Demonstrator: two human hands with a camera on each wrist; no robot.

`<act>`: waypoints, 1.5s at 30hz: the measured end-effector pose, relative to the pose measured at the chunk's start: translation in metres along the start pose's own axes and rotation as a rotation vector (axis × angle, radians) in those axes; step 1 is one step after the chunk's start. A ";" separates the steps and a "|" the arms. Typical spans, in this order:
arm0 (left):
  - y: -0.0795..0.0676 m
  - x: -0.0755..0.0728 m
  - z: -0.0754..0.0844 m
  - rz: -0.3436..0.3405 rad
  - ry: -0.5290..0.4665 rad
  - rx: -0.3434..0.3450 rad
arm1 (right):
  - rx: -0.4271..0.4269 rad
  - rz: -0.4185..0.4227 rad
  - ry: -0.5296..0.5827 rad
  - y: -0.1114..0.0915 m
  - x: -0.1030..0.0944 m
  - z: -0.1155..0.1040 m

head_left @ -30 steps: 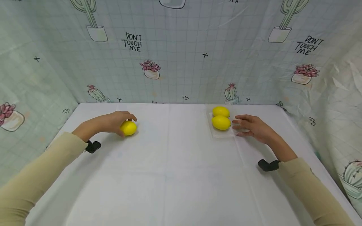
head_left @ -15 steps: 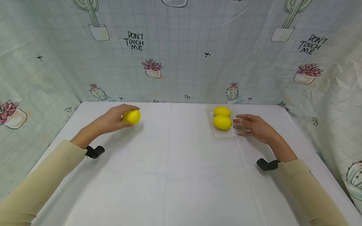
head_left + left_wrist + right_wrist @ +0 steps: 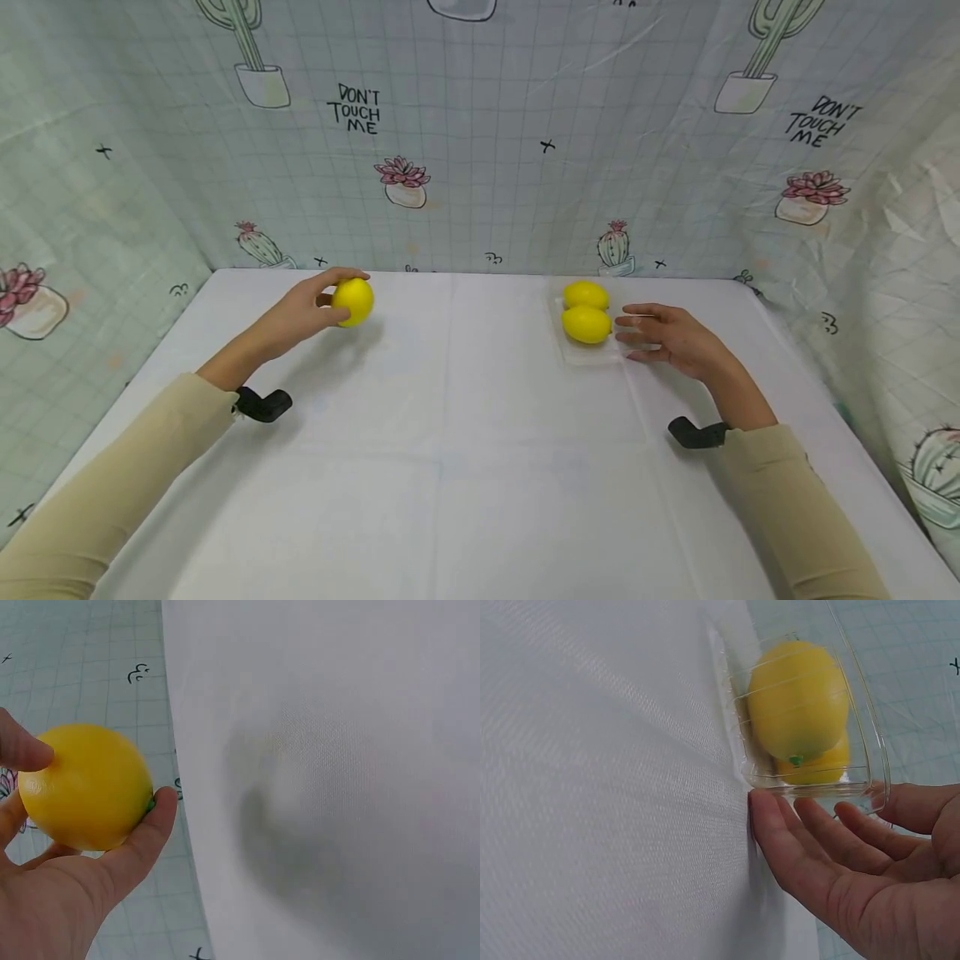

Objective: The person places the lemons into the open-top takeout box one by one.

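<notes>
A yellow lemon [image 3: 356, 298] is held by my left hand [image 3: 295, 317] between thumb and fingers, over the far left of the table. The left wrist view shows the lemon [image 3: 86, 787] with its small green tip near one finger, and a shadow lies on the cloth. At the back right, a clear plastic box [image 3: 588, 357] contains a front lemon [image 3: 587, 325] and a back lemon [image 3: 586, 294]. My right hand [image 3: 690, 346] is at the box's right side, fingers extended; in the right wrist view the fingertips [image 3: 763, 801] touch or nearly touch its wall.
A white cloth covers the table [image 3: 480, 433]. Behind it hangs a patterned curtain [image 3: 480, 100] with cactus drawings and writing, continuing along both sides. A black wrist device [image 3: 262, 405] sits at the left cuff, another wrist device [image 3: 697, 434] at the right.
My left hand has lifted the lemon off the table and moved it a little farther back; the lemon has turned slightly in the fingers. The right hand and the box stay in place.
</notes>
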State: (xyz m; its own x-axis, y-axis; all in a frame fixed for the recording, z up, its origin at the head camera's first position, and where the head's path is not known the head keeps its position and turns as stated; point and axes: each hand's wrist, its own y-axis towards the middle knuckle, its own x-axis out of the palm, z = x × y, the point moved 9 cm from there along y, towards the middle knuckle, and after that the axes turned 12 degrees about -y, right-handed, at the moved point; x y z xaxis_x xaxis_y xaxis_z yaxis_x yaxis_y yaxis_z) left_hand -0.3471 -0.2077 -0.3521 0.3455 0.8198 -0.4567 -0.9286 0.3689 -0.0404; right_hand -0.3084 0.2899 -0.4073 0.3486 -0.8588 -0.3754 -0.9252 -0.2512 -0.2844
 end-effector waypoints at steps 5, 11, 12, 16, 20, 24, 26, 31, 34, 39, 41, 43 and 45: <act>0.003 0.005 0.005 0.010 -0.018 0.012 | 0.011 0.014 -0.007 0.000 -0.002 0.000; 0.006 0.013 0.016 0.044 0.010 0.100 | 0.005 0.013 -0.005 0.001 -0.001 -0.001; 0.006 0.015 0.018 0.044 0.006 0.117 | 0.005 0.012 -0.005 0.001 -0.001 -0.001; 0.007 0.022 0.026 0.046 -0.027 0.173 | 0.009 0.014 -0.003 0.001 0.000 0.001; 0.006 0.027 0.032 0.052 -0.051 0.201 | 0.010 0.019 -0.005 0.000 0.001 0.000; 0.005 0.032 0.036 0.044 -0.051 0.214 | 0.001 0.013 -0.008 0.000 0.002 -0.002; 0.005 0.034 0.037 0.042 -0.049 0.219 | -0.003 0.011 -0.011 -0.001 0.002 -0.002; 0.005 0.038 0.041 0.049 -0.064 0.239 | -0.004 0.018 -0.023 -0.002 0.002 0.000; 0.005 0.041 0.043 0.047 -0.072 0.246 | -0.003 0.024 -0.023 -0.001 0.001 0.001; 0.006 0.048 0.045 0.033 -0.067 0.267 | -0.007 0.024 -0.015 0.000 0.001 0.001; 0.007 0.050 0.046 0.023 -0.067 0.275 | -0.007 0.024 -0.014 0.000 0.001 0.001; 0.007 0.053 0.048 0.015 -0.068 0.283 | -0.006 0.025 -0.012 0.000 0.001 0.001; 0.007 0.056 0.049 0.006 -0.078 0.290 | -0.008 0.026 -0.012 -0.001 0.001 0.000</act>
State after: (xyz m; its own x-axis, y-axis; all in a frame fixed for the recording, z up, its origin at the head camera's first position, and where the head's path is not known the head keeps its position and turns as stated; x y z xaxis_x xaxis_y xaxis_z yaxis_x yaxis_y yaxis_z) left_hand -0.3276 -0.1374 -0.3341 0.3597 0.8496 -0.3857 -0.8574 0.4641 0.2226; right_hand -0.3072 0.2890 -0.4079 0.3259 -0.8598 -0.3932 -0.9352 -0.2321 -0.2676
